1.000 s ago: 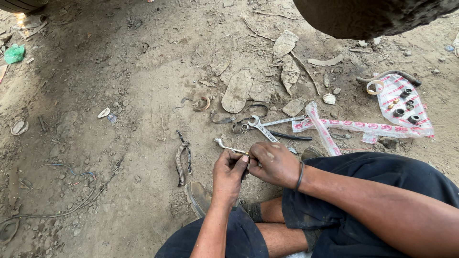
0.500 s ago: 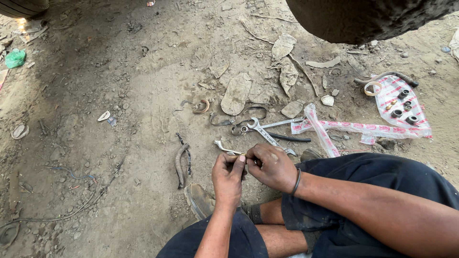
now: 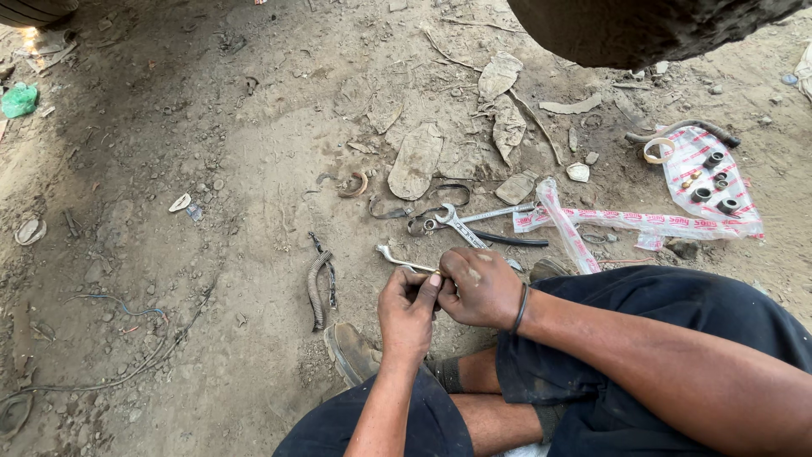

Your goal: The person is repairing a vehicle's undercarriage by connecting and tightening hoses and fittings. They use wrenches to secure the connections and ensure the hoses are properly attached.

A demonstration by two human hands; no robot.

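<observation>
While the left hand (image 3: 406, 306) and right hand (image 3: 478, 288) pinch shut together on a thin bent silver metal tool (image 3: 397, 258) jutting beyond the fingertips (image 3: 434, 279), grimy skin risks slippage into the dirt.

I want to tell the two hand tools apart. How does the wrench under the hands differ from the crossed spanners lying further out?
The wrench by the hands is single, its far end partly hidden under the left hand and right hand. The crossed spanners are a pair, untouched and fully in view on the dirt ground. All look like bare silvery metal.
</observation>
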